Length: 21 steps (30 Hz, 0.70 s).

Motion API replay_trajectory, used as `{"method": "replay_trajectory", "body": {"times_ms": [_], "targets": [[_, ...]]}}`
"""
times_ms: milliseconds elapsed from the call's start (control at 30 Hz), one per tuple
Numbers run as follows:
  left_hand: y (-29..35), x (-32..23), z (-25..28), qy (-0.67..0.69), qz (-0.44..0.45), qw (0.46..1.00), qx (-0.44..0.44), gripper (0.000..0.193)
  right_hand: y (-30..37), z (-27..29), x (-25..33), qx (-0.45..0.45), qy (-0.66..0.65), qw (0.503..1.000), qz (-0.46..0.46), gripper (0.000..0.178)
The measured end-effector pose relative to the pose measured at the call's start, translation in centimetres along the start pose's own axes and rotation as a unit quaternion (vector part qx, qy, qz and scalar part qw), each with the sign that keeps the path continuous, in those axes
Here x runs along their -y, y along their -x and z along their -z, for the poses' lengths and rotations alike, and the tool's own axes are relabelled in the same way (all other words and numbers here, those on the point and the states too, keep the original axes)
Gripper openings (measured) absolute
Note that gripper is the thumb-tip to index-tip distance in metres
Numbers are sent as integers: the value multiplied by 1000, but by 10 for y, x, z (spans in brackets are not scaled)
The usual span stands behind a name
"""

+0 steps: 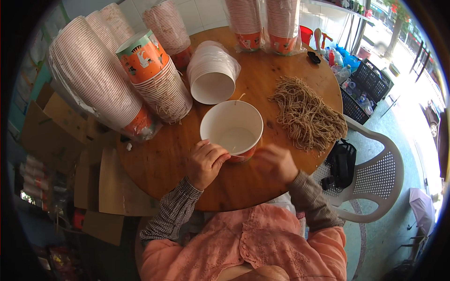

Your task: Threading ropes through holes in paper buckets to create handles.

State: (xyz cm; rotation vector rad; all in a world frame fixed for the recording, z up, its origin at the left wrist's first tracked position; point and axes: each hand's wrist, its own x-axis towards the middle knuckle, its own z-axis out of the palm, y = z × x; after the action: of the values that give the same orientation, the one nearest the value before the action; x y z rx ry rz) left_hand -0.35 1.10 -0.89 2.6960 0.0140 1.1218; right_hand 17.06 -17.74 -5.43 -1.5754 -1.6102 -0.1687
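A white-lined paper bucket (231,124) with an orange outside stands upright in front of me, its mouth facing up. A short piece of twine sticks up at its far rim. My left hand (207,164) is closed at the near left of the bucket, thumb and fingers pinched at its rim. Off the bucket's near right side is my right hand (276,164), smeared by motion, so its fingers and anything in them cannot be made out. A loose heap of brown twine (309,114) lies on the table to the right.
On the round wooden table (159,173), nested bucket stacks (161,89) and bagged stacks (89,70) rise at the left. A tipped white stack (213,77) lies behind the bucket. More bagged stacks (243,23) stand at the back. Right: a plastic chair (379,173); left: cardboard boxes (112,187).
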Motion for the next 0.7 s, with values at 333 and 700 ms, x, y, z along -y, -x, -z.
{"method": "replay_trajectory", "body": {"times_ms": [333,700], "targets": [[-55,-34,-3,-149,-51,982,104,19,6,-25,29,49,46,997,-38,49],[-154,209,156,424,275,824,-254,21,14,-26,23,-54,-6,996,-77,22]]}}
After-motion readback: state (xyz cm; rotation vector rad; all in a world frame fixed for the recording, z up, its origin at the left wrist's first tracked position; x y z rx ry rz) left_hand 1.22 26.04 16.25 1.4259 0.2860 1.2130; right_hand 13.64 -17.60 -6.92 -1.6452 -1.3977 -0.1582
